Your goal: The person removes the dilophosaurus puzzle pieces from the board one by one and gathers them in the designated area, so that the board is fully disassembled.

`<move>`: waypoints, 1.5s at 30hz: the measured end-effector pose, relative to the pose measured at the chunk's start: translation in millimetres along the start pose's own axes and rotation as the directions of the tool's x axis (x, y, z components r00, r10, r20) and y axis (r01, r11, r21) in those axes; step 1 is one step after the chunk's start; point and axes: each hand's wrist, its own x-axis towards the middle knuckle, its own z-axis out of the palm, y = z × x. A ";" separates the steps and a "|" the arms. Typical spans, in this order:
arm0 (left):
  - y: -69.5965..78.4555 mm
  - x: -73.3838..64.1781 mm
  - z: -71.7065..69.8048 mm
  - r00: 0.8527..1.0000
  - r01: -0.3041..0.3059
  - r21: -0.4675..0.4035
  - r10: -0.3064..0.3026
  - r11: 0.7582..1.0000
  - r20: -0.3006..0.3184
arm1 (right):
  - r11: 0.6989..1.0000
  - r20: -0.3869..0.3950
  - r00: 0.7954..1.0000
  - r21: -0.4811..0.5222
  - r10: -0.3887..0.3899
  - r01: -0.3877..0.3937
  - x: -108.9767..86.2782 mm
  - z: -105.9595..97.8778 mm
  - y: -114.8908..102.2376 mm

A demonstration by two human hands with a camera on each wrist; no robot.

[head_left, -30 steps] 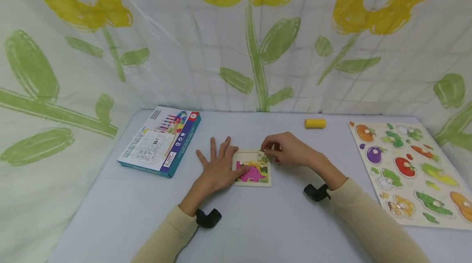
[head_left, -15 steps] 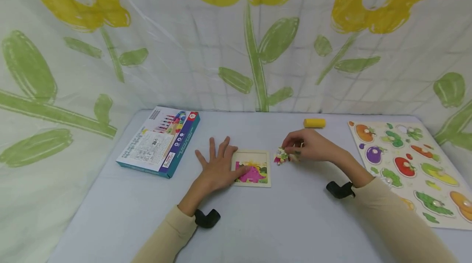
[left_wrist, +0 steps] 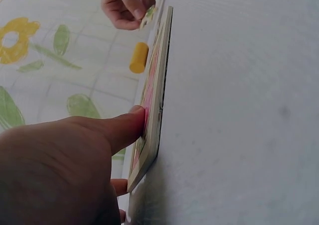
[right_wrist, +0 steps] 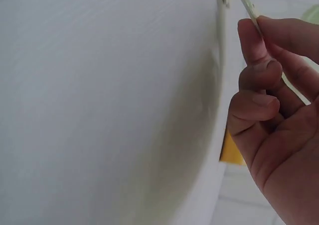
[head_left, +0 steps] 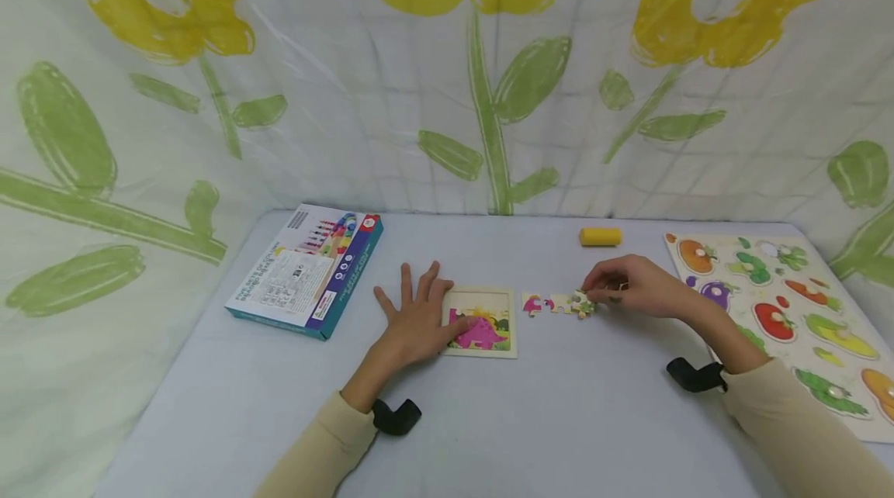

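My left hand [head_left: 417,325] lies with fingers spread at the left side of a small wooden puzzle tray [head_left: 482,354], its thumb pressing on the pink dinosaur picture [head_left: 483,335]. The tray's upper strip shows bare wood. In the left wrist view the thumb [left_wrist: 127,128] rests on the tray's face. To the right, my right hand [head_left: 639,287] pinches a green and white jigsaw piece [head_left: 582,302] between thumb and index finger. Thin edge-on, that piece [right_wrist: 247,5] shows at the fingertips in the right wrist view. Two other pieces, one pink [head_left: 532,305] and one pale [head_left: 559,303], lie in a row beside the tray.
A yellow cylinder [head_left: 600,236] lies near the table's back edge. At the left sits a flat blue and white box [head_left: 300,273]. A vegetable peg puzzle board [head_left: 782,292] takes up the right side, partly under the right forearm. A flowered curtain [head_left: 391,95] hangs behind.
The right hand has moved right from the tray's top corner, carrying jigsaw pieces out; two now lie on the table and one stays pinched. The left hand has kept its place.
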 end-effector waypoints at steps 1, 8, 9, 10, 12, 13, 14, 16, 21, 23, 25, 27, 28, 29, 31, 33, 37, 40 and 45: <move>-0.3 0.1 0.6 1.000 -0.001 -0.001 0.001 1.000 -0.001 | 1.000 0.002 1.000 -0.002 0.001 -0.001 -1.4 -0.3 1.8; -0.9 -0.7 -0.2 1.000 -0.004 0.002 0.004 1.000 0.000 | 1.000 0.022 1.000 -0.018 0.011 -0.011 -3.7 0.2 10.4; -0.8 -0.9 -0.6 1.000 -0.006 0.003 0.006 1.000 0.000 | 1.000 0.023 1.000 -0.021 0.011 -0.011 -3.8 0.5 11.0; -0.8 -1.0 -0.9 1.000 -0.007 0.004 0.007 1.000 0.000 | 1.000 0.024 1.000 -0.024 0.009 -0.008 -3.8 0.8 11.4; -0.6 -1.3 -1.2 1.000 -0.012 0.002 0.012 1.000 -0.002 | 1.000 0.024 1.000 -0.030 0.003 -0.002 -3.5 1.5 12.0; -0.4 -1.5 -1.3 1.000 -0.014 0.001 0.014 1.000 -0.003 | 0.999 0.023 1.000 -0.033 0.001 0.000 -3.3 1.8 12.2; -0.1 -1.7 -1.5 1.000 -0.016 0.000 0.016 1.000 -0.003 | 0.999 0.023 1.000 -0.035 0.000 0.001 -3.1 2.1 12.4; 0.6 -2.1 -1.9 1.000 -0.017 -0.002 0.017 1.000 -0.002 | 0.999 0.023 1.000 -0.041 0.001 0.000 -2.7 2.5 12.3; 1.5 -2.3 -1.7 1.000 -0.017 0.007 0.017 1.000 -0.003 | 0.999 0.020 1.000 -0.053 0.013 -0.012 -3.2 3.4 11.0; 1.3 -2.2 -1.1 1.000 -0.018 0.009 0.018 1.000 -0.003 | 0.999 0.021 1.000 -0.053 0.015 -0.013 -3.9 3.5 10.2; 1.2 -2.2 -0.6 1.000 -0.019 0.009 0.019 1.000 -0.003 | 0.999 0.023 1.000 -0.053 0.013 -0.011 -4.6 3.3 9.4; 1.3 -2.5 -0.4 1.000 -0.019 0.008 0.019 1.000 -0.001 | 0.998 0.025 1.000 -0.055 0.009 -0.008 -4.9 3.5 9.0; 1.3 -2.6 -0.5 1.000 -0.019 0.008 0.019 1.000 -0.001 | 0.998 0.027 1.000 -0.055 0.008 -0.007 -5.1 3.6 9.0; 1.2 -2.6 -0.3 1.000 -0.019 0.010 0.019 1.000 0.000 | 0.998 0.028 1.000 -0.058 0.008 -0.007 -5.2 3.7 9.0; 1.1 -2.4 -0.8 1.000 -0.015 0.007 0.015 1.000 0.009 | 0.998 0.028 1.000 -0.061 0.012 -0.010 -5.4 3.8 9.4; 0.7 -1.8 -1.4 1.000 -0.012 -0.001 0.012 1.000 0.018 | 0.998 0.029 0.999 -0.060 0.017 -0.015 -5.6 3.9 9.5; -1.2 -0.5 -2.3 0.999 -0.012 -0.018 0.012 1.000 0.034 | 0.998 0.027 0.999 -0.055 0.020 -0.018 -5.9 4.1 7.4; -2.2 -0.3 -3.3 0.999 -0.013 -0.021 0.014 1.000 0.045 | 0.999 0.021 1.000 -0.048 0.018 -0.017 -6.0 4.6 5.3; -4.6 -0.3 -8.6 0.995 -0.025 -0.027 0.027 0.999 0.100 | 0.998 0.010 1.000 -0.052 0.021 -0.021 -5.1 5.5 5.4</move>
